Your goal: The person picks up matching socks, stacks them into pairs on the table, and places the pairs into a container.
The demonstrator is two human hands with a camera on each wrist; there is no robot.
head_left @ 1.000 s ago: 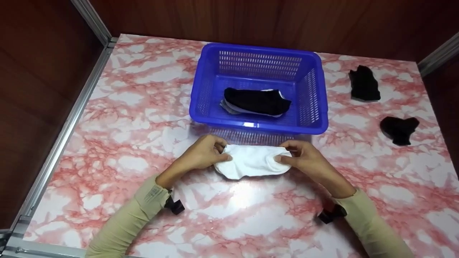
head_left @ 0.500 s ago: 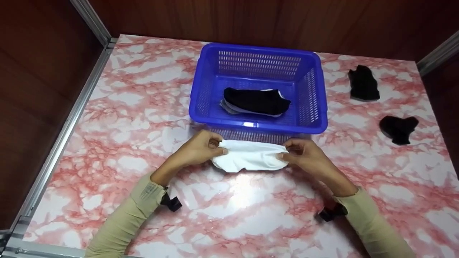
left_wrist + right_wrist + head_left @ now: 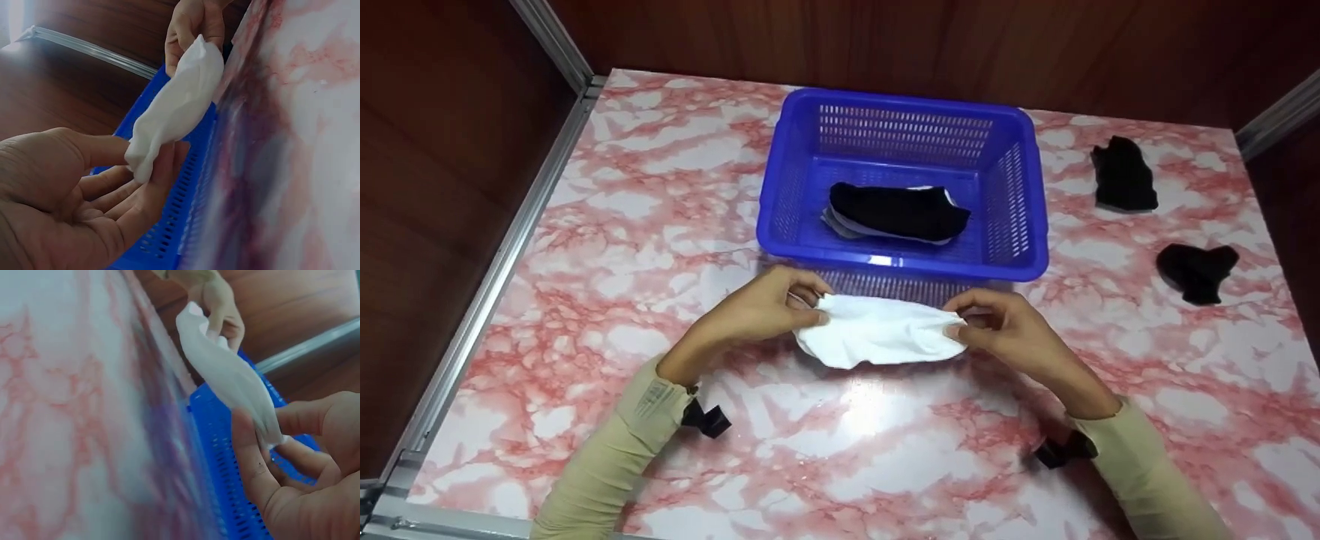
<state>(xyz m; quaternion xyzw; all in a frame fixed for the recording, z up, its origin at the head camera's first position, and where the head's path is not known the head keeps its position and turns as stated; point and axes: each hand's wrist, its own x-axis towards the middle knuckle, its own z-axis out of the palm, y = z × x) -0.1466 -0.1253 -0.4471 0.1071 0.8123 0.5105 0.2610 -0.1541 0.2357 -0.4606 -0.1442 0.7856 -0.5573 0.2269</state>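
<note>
A white ankle sock [image 3: 881, 330] is stretched flat between both hands, in front of the blue basket [image 3: 901, 268]. My left hand [image 3: 761, 304] pinches its left end between thumb and fingers, and my right hand [image 3: 1011, 326] pinches the right end. In the left wrist view the sock [image 3: 180, 104] is raised over the marbled table with its edges rippled. The right wrist view shows thumb and fingers on either side of the sock's near end [image 3: 261, 416]. Inside the basket lies a black sock [image 3: 896, 211] on top of grey and white ones.
Two black socks lie on the table at the right, one farther back [image 3: 1125, 174] and one nearer [image 3: 1196, 271]. The pink-and-white marbled table [image 3: 637, 247] runs up to brown wood panels [image 3: 885, 45] at the back and sides, with a metal rail [image 3: 521, 259] along the left.
The white sock has shifted slightly left and away from the body, and its surface has more creases. The left hand has moved a little left and farther from the body. The basket and black socks stay put.
</note>
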